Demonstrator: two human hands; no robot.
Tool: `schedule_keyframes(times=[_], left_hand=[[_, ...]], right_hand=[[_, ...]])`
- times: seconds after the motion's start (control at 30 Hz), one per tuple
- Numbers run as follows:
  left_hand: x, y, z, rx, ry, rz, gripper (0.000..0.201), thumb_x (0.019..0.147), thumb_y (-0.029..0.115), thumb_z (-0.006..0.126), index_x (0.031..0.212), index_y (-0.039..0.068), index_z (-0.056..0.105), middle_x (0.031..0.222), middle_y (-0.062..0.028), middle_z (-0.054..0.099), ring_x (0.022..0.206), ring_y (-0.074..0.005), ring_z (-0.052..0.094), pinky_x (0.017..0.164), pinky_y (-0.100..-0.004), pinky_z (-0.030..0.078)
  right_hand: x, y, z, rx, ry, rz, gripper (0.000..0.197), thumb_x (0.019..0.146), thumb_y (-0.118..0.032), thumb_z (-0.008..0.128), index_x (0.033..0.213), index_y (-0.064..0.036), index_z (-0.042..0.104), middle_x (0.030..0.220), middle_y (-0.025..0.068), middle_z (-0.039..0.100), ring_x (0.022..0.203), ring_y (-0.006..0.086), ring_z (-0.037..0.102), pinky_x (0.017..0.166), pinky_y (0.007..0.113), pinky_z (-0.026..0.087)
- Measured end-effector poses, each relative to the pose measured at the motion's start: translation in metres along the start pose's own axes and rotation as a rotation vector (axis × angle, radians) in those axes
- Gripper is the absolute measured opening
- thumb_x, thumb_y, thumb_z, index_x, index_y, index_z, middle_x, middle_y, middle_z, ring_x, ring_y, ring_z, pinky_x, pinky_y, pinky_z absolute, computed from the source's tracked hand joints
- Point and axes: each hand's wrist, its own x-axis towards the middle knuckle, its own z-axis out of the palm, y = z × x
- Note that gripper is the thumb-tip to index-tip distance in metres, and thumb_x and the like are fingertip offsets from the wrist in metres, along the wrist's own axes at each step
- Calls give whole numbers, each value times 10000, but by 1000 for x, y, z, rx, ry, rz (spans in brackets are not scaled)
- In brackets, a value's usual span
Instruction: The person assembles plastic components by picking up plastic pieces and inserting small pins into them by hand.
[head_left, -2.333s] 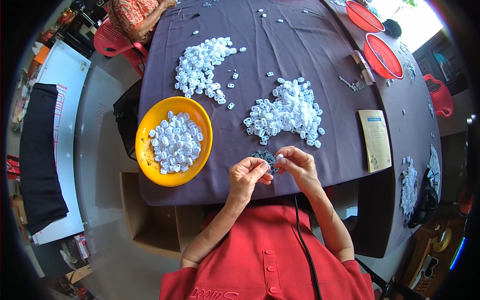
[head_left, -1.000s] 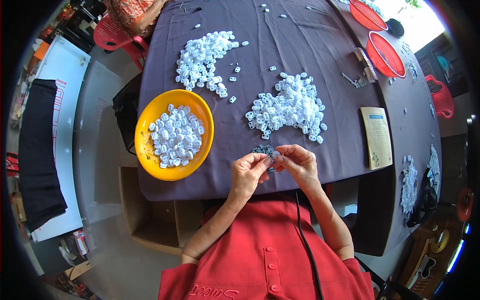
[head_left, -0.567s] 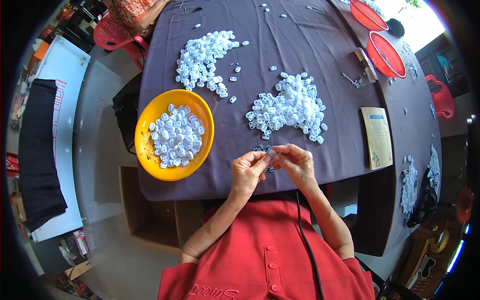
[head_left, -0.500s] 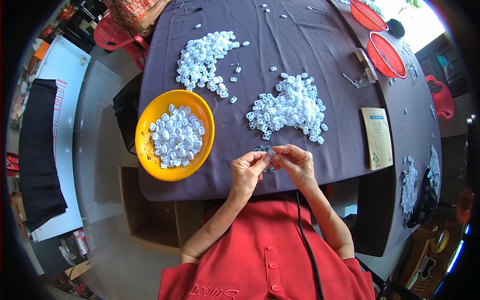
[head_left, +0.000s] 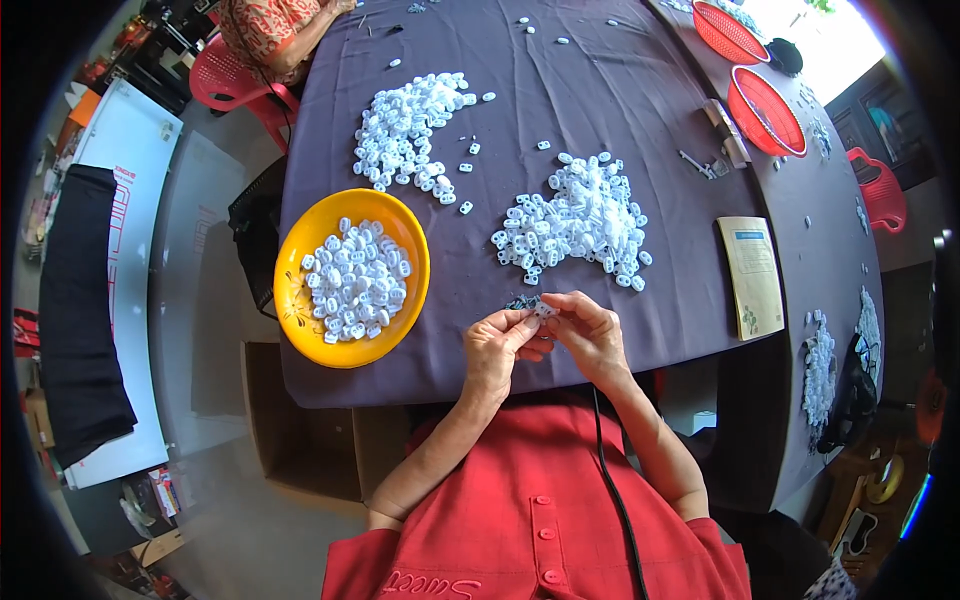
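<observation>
Near the table's front edge my left hand [head_left: 494, 348] and my right hand [head_left: 593, 338] meet, fingertips pinched together. Between them is a small white plastic piece [head_left: 544, 309] with dark holes, partly covered by the fingers. Just beyond my fingertips lies a little heap of small dark metal-looking bits [head_left: 519, 301], too small to make out. A pile of similar white oval pieces [head_left: 580, 220] spreads farther up the cloth. To the left stands a yellow bowl [head_left: 288, 312] with many white pieces [head_left: 357, 280] in it.
Another white pile [head_left: 405, 130] lies beyond the bowl on the dark tablecloth [head_left: 660, 110]. At right are a beige booklet [head_left: 752, 280] and red baskets [head_left: 765, 112]. A person [head_left: 275, 38] sits at the far left. An open cardboard box [head_left: 300, 430] stands below the table.
My view has shifted slightly. The white piece between my fingertips now shows more of its holed face; both hands remain in almost the same place.
</observation>
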Motion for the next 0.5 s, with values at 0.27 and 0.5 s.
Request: schedule_keyframes(times=[0.27, 0.5], left_hand=[[1, -1, 11, -131, 35, 20, 107, 838, 82, 580, 865, -2, 639, 801, -74, 655, 649, -113, 620, 615, -225, 515], [1, 1, 19, -95, 17, 31, 84, 827, 69, 600, 846, 1, 644, 775, -40, 640, 649, -78, 591, 621, -198, 495]], right_hand=[[-1, -16, 5, -22, -1, -24, 325, 756, 23, 599, 1078, -7, 559, 861, 50, 566, 774, 102, 576, 691, 247, 488], [2, -21, -3, -192, 34, -168, 333, 717, 62, 596, 1041, -9, 565, 856, 79, 562, 746, 151, 595, 685, 263, 500]])
